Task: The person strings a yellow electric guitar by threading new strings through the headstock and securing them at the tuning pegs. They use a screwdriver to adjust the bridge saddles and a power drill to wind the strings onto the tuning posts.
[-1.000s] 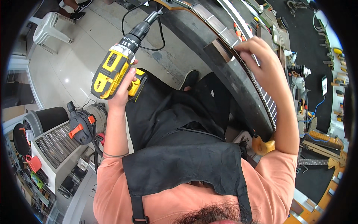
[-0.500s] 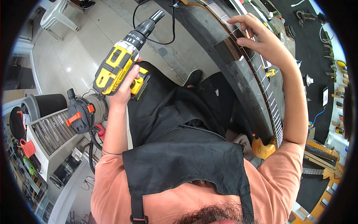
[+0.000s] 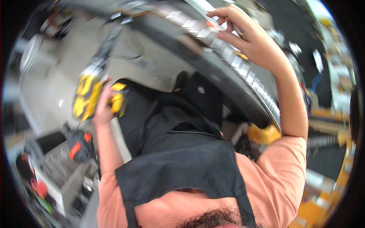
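My left hand (image 3: pixel 104 103) is wrapped round the grip of a yellow and black cordless drill (image 3: pixel 89 93). The drill's dark chuck points up and away, over the floor. On the right, my right hand (image 3: pixel 241 32) hovers over or lightly touches a long fretted guitar neck (image 3: pixel 243 68); blur hides which. Its thumb and fingers are apart, and nothing shows clearly between them. A small red spot lies by the fingertips, too smeared to name. The neck runs along the dark curved bench edge (image 3: pixel 213 72), its frets shining white.
A black tool with orange parts (image 3: pixel 80 144) stands at the left beside a drawer unit (image 3: pixel 57 163). A yellow rounded object (image 3: pixel 262 133) sits by my right elbow. Another fretted neck (image 3: pixel 323 141) lies at the right. A white stool (image 3: pixel 34 57) stands far left.
The view has swung and blurred. My left hand and the drill now appear lower and further left. My right hand appears further up and left along the neck, fingers still apart.
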Available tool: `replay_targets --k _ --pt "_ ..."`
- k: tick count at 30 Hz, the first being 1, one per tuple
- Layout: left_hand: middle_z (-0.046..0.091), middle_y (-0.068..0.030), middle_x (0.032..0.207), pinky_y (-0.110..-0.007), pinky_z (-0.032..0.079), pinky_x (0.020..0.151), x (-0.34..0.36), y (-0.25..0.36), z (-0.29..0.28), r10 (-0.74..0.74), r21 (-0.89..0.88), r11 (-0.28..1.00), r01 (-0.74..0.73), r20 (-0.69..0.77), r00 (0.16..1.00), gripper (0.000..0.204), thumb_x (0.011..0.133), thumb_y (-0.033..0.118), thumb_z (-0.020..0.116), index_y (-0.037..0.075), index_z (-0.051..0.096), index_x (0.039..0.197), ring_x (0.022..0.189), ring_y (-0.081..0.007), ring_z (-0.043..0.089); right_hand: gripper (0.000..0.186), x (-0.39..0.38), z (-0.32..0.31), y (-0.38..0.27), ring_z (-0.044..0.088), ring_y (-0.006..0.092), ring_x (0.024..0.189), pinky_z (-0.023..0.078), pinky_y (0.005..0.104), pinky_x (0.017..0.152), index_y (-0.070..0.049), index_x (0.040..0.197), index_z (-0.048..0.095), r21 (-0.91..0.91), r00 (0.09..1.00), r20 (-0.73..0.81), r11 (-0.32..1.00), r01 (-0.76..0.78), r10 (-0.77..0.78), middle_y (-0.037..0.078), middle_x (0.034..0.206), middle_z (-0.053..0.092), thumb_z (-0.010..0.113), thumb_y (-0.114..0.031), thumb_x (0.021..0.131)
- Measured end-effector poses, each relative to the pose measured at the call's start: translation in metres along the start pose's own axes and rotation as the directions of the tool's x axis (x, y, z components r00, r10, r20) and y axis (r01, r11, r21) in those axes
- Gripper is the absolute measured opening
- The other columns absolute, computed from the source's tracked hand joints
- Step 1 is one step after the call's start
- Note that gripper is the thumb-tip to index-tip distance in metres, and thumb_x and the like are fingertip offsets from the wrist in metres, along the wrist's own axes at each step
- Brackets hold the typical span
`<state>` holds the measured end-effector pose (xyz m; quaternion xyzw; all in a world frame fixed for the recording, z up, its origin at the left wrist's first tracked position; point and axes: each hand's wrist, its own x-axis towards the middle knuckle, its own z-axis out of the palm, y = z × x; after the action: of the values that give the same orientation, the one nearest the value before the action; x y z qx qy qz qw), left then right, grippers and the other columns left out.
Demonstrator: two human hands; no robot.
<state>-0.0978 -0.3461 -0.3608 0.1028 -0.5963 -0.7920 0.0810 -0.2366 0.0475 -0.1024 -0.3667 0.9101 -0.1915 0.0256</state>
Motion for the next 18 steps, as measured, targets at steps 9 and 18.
replay_targets --k 9,18 --pt "0.059 -0.0023 0.081 -0.027 0.045 0.079 0.033 0.016 0.008 0.214 -0.047 0.973 -0.224 -0.16 0.964 0.029 0.109 0.008 0.06 -0.007 0.065 0.133 0.078 -0.0111 0.054 0.035 -0.384 -0.121 -0.004 0.071 0.0226 0.115 0.054 0.0369 0.103 -0.007 0.137 0.07 0.071 0.441 -0.53 0.557 -0.828 0.724 0.011 0.123 0.075 0.07 -0.01 0.103" --pt "0.074 -0.0086 0.113 -0.028 0.05 0.074 0.029 0.057 0.076 0.28 0.03 0.956 -0.293 -0.404 0.871 0.024 0.105 0.006 0.063 -0.003 0.069 0.127 0.077 -0.0138 0.061 0.016 -0.572 -0.036 -0.024 0.072 0.033 0.103 0.055 0.0409 0.093 -0.001 0.11 0.074 0.12 -0.046 -0.488 0.015 -0.993 0.871 0.016 0.108 0.074 0.072 -0.011 0.099"
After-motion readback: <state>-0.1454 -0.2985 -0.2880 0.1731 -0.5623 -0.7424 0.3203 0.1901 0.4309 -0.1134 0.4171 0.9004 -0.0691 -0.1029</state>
